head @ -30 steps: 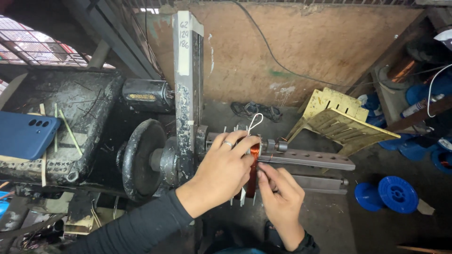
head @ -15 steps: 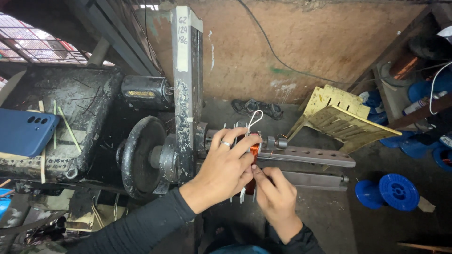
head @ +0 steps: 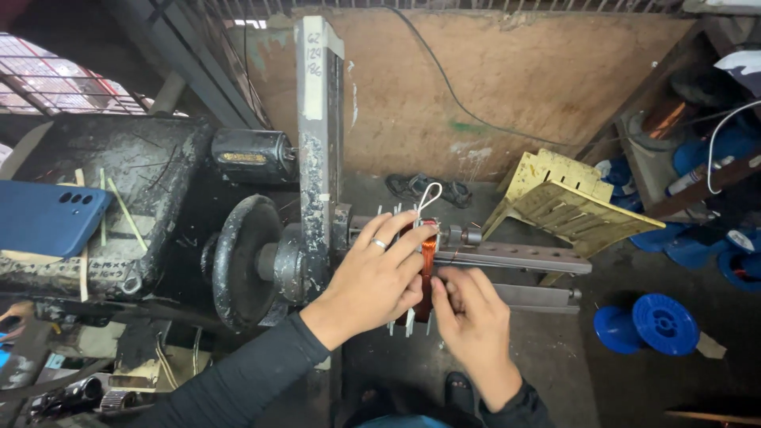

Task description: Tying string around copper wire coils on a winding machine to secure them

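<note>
Head view: we look down on a hand-cranked winding machine beside a dark workbench, with both of the person's hands at its spindle.
Left hand [head: 372, 281]: we see it laid over the copper coil [head: 429, 261], fingers spread along the top and thumb side pressed to the winding (a ring shows on one finger); it steadies the coil rather than closing into a fist.
Right hand [head: 474, 329]: set just right of and below the coil, fingertips pinched against the coil's lower edge; we cannot tell what, if anything, lies between them.
Copper coil: reddish-brown, mounted on the spindle between the two hands, with pale strips sticking out above and below it.
White loop [head: 429, 195]: rises upright from the top of the coil, just above the left fingertips.
Flywheel [head: 242, 261]: dark, heavy disc left of the coil, on the same axle.
Upright post [head: 319, 143]: grey metal column between flywheel and coil.
Perforated bar [head: 523, 259]: runs rightward from the spindle, near the right hand.
Blue phone [head: 43, 218]: lies on the workbench [head: 158, 166], well apart to the left.
Yellow plastic frames [head: 567, 202]: lean against the wall, right of the spindle.
Blue spools [head: 646, 323]: on the floor, lower right.
</note>
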